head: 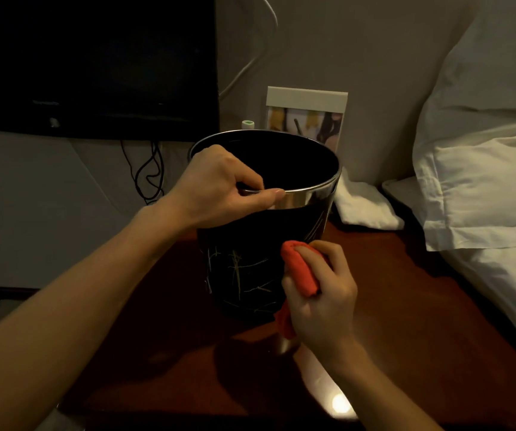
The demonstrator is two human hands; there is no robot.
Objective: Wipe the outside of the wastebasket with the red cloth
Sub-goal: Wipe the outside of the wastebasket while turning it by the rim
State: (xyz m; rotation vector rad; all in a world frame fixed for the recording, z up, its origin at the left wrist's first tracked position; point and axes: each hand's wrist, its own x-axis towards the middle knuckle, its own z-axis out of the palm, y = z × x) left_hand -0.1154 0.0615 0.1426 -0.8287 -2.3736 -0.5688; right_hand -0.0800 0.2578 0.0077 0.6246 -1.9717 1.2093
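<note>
Wastebasket (244, 262) stands upright on the red-brown table (390, 306), steadied and wiped at once. Your left hand (219, 188) pinches the metal rim (306, 199) on the near left side, thumb lying along the outside of the band and fingers curled over into the opening. Your right hand (322, 293) is closed around the bunched red cloth (300, 269), pressing it against the dark wall below and to the right of the rim grip; a tail of cloth hangs out beneath the palm.

The wiping step looks to be under way on the near right flank. Pale scratch-like streaks mark the wall just left of the cloth, under the rim grip; whether they are dirt or pattern cannot be told.

To do this step well, keep the rim pinch firm so the basket does not slide or tip away from the push of the cloth. Work in overlapping strokes from under the band down to the base, then turn the basket by the rim to bring the hidden far side round to you. Tuck in the hanging tail so it does not drag on the table.

Beyond the basket stand a framed card (306, 116) and a small bottle cap (248, 124); a pillow (483, 169) lies well right of the cloth hand.
</note>
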